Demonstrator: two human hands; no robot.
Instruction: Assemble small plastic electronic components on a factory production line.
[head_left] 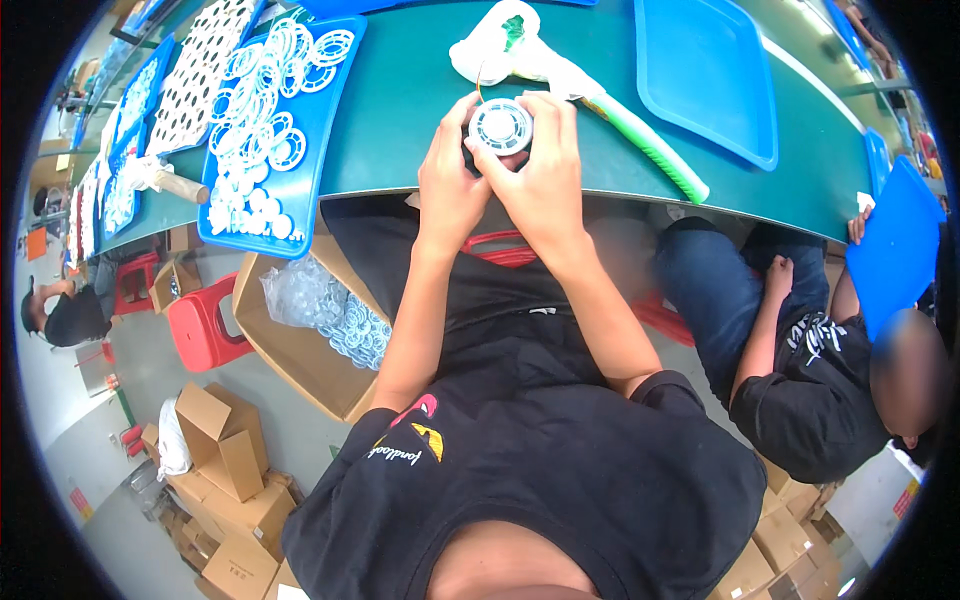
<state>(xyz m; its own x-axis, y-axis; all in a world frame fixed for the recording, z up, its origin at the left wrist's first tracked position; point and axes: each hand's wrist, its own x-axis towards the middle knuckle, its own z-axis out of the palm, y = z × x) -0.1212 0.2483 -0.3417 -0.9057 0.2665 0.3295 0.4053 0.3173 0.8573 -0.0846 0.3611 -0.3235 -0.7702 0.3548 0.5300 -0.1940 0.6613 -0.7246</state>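
Observation:
Between my two hands, at the near edge of the table, is a round white part [501, 125] with a ringed, slotted face turned up. A thin wire rises from its upper left side. My left hand [452, 180] grips it from the left, and my right hand [545, 165] wraps its right side with the thumb across the front. Just beyond lies a hammer [640, 140] with a green handle, its head wrapped in white cloth. Left of my hands, a blue tray [325, 130] holds many white slotted rings [285, 60] and small white discs [250, 215].
An empty-looking blue tray [705, 75] lies at the right on the green table [400, 90]. A wooden-handled tool [180, 185] sits at the left. Beside me are a cardboard box [300, 345] of rings and a red stool [205, 320]. A co-worker [820, 380] sits right, holding a blue tray.

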